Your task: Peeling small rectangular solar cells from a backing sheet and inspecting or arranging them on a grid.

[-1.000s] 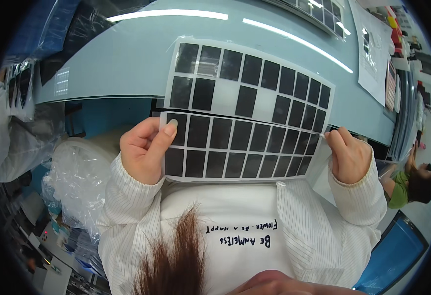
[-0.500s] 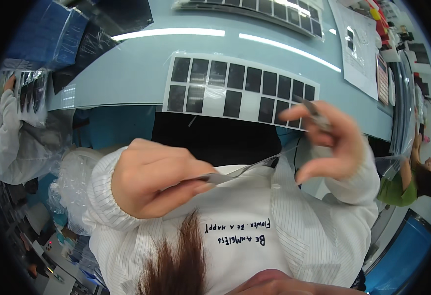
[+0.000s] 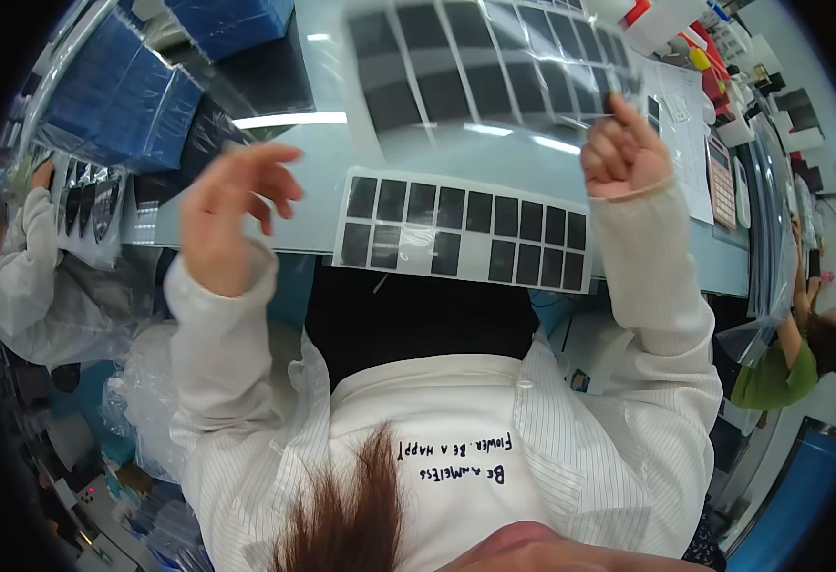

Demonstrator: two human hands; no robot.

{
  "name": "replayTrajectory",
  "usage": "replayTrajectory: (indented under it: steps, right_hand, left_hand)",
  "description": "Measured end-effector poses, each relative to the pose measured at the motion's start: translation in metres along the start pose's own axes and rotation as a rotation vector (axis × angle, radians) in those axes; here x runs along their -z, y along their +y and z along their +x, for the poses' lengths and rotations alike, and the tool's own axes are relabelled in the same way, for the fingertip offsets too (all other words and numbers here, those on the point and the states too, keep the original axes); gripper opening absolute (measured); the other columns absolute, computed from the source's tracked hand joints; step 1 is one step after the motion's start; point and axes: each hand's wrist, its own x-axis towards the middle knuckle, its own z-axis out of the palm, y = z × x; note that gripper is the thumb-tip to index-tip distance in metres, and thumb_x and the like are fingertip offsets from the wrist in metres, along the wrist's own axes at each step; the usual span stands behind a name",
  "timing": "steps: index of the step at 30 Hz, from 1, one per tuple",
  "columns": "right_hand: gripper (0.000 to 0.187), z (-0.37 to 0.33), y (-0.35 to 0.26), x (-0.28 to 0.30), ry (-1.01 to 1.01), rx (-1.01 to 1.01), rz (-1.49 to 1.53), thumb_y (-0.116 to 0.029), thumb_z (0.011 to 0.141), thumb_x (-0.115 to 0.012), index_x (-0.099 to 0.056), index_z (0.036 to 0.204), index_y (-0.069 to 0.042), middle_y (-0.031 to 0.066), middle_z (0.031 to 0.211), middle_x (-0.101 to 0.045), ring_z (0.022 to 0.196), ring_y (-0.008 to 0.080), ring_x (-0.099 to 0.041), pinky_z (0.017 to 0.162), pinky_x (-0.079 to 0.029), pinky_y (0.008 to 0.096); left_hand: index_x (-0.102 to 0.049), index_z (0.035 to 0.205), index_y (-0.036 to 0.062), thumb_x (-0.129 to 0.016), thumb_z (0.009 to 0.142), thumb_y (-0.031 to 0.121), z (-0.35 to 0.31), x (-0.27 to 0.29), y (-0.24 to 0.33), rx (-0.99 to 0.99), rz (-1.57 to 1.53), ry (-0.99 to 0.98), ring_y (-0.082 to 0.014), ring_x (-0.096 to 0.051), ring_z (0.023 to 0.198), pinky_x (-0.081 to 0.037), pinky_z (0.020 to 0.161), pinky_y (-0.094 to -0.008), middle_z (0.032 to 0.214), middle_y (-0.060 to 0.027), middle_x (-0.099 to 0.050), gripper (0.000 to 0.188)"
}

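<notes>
While right grip (image 3: pixel 626 155) overlaps upper sheet (image 3: pixel 475 81), left grip (image 3: pixel 232 210) apart

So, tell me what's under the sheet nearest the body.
The pale table shows behind the sheet and to its left, so it seems to rest there. Anything directly beneath is covered and cannot be seen.
</notes>
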Motion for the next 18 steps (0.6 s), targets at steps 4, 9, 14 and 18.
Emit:
replayTrajectory:
  steps: [4, 9, 14, 18]
  right_hand:
    - [0.020, 0.009, 0.029, -0.001, 0.221, -0.125, -0.013, -0.016, 0.095, -0.059, -0.051, 0.080, -0.006, -0.0050, 0.049, -0.026, 0.039, 0.0063, -0.020, 0.037, -0.015, 0.0245]
    - [0.022, 0.018, 0.030, -0.002, 0.249, -0.133, -0.204, -0.022, 0.096, -0.059, -0.052, 0.081, -0.007, -0.0061, 0.050, -0.026, 0.039, 0.0054, -0.020, 0.037, -0.016, 0.0232]
    - [0.025, 0.018, 0.007, 0.009, 0.234, -0.259, -0.460, -0.029, 0.094, -0.063, -0.054, 0.083, -0.008, -0.0082, 0.052, -0.028, 0.042, 0.0034, -0.023, 0.038, -0.018, 0.0210]
    - [0.027, 0.001, -0.010, 0.033, -0.017, -0.359, -0.840, -0.031, 0.088, -0.070, -0.058, 0.084, -0.008, -0.0053, 0.055, -0.039, 0.046, 0.0056, -0.034, 0.042, -0.026, 0.0221]
  left_hand:
    - [-0.064, 0.111, 0.0022, -0.076, 0.077, 0.021, -0.009, -0.022, -0.015, -0.269, 0.595, -0.292, -0.0317, -0.057, 0.104, -0.047, 0.084, -0.0365, 0.118, -0.0185, -0.058, 0.041]
    - [-0.061, 0.123, 0.0082, -0.081, 0.069, 0.026, -0.020, -0.028, -0.034, -0.423, 0.836, -0.454, -0.0416, -0.044, 0.127, -0.039, 0.103, -0.0474, 0.136, -0.0198, -0.049, 0.060]
    - [-0.062, 0.123, 0.0102, -0.081, 0.068, 0.032, -0.022, -0.031, -0.040, -0.506, 0.915, -0.463, -0.0416, -0.045, 0.126, -0.040, 0.102, -0.0485, 0.135, -0.0204, -0.050, 0.061]
    - [-0.060, 0.124, 0.0129, -0.076, 0.074, 0.039, -0.023, -0.034, -0.039, -0.503, 0.928, -0.482, -0.0387, -0.046, 0.124, -0.042, 0.099, -0.0487, 0.133, -0.0195, -0.051, 0.059]
